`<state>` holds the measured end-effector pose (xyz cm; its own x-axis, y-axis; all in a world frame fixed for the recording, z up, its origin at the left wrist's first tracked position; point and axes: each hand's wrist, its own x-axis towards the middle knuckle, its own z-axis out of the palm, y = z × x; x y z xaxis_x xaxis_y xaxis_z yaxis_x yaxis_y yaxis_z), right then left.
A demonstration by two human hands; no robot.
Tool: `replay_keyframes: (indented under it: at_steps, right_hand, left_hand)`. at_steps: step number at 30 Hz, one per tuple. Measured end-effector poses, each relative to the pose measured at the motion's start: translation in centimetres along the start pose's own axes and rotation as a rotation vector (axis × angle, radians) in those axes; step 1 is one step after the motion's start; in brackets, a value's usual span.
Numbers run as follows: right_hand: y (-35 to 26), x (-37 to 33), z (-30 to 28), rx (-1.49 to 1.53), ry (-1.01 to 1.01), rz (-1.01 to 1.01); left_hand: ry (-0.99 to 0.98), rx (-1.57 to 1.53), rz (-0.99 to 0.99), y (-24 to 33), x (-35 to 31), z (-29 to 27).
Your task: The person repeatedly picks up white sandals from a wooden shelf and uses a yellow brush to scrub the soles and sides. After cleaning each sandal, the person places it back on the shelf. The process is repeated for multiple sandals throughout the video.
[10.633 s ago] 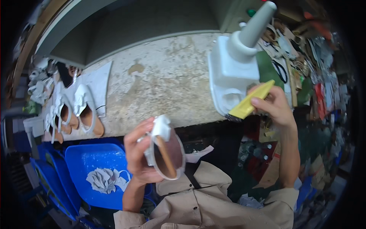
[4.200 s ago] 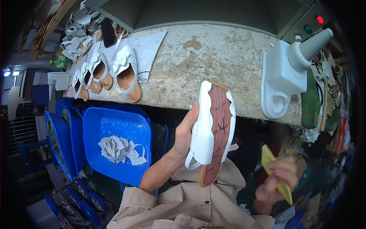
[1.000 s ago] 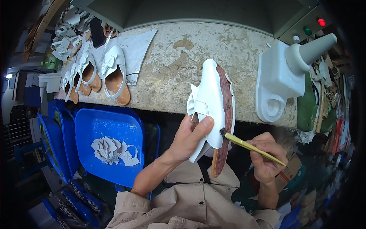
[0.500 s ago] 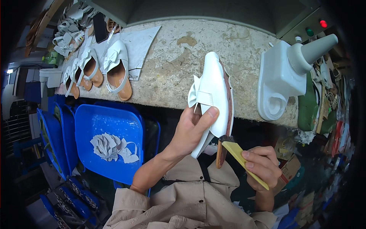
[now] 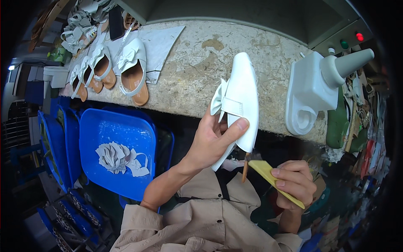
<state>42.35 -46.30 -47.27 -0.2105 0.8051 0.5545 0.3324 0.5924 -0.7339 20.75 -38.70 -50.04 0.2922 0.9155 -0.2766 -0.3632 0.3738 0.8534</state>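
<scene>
A white shoe with a bow is in my left hand, toe pointing away from me over the bench's front edge. My thumb presses on its white side, and the fingers go behind, partly hidden. From its heel end sticks out a narrow brown part of the sole. My right hand grips a flat yellow-handled brush with dark bristles. The bristle end is close beside the heel; whether it touches, I cannot tell.
Several white bow sandals stand at the left of the stained workbench. A white dispenser with a grey cone stands at right. Below left, a blue tray holds white cut pieces. A dark phone lies farther back.
The shoe has turned in my left hand, so the brown sole edge along its right side no longer shows. My right hand and the brush have shifted slightly right.
</scene>
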Motion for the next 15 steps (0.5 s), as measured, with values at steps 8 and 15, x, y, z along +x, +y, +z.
replay_keyframes:
  at_steps: [8,15]
  right_hand:
    - [-0.1,1.2,-0.3,-0.053,-0.065,-0.051]
    - [-0.1,1.8,-0.7,0.254,0.032,0.298]
  left_hand:
    - [-0.011,0.086,0.1,0.6,0.0,0.2]
    - [-0.018,0.062,0.126,0.5,0.0,0.0]
